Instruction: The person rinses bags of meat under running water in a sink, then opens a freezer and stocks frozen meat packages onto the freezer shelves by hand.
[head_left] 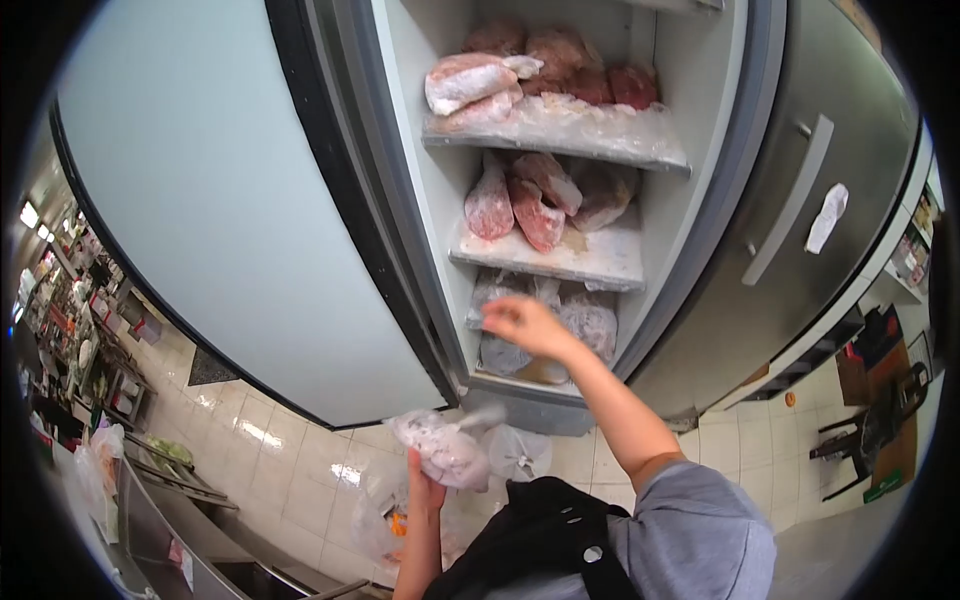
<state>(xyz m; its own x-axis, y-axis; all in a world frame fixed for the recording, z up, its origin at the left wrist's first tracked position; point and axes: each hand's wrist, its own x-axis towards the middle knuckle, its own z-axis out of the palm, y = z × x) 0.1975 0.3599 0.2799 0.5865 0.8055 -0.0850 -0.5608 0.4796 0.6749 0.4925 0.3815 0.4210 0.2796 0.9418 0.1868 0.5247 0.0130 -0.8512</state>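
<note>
Pale, glossy tiles cover the floor (pixel 300 470) of a room whose far left side is lined with crowded shelving (pixel 105 310). Nearer, at the lower left, a steel counter (pixel 150 510) has a clear plastic bag (pixel 97 475) by its edge. Next comes a tall freezer door (pixel 230 220), swung open, its pale inner face showing.

Just past the door's lower corner, the left hand (pixel 425 490) grips a frosty bagged bundle (pixel 440 450) from beneath, thumb up against its side; the bundle is held above the floor. Below and around it lie loose clear bags (pixel 375 510), one with something orange inside, and to the right sits a gathered plastic bag (pixel 518 455).

Inside the freezer (pixel 700 130), frosted red meat (pixel 470 82) lies on the upper shelf (pixel 590 135), and more frozen pieces (pixel 490 205) rest on the middle shelf (pixel 550 255). Wrapped bags (pixel 590 325) fill the bottom compartment. In front of them is the right hand (pixel 522 325), fingers bent and blurred; whether it touches or pinches anything, I cannot tell.

Farther right stands a closed steel door (pixel 720 290) with a long handle (pixel 795 200) and a white paper (pixel 826 218) stuck on it. A dark chair (pixel 870 440) is at the far right.
</note>
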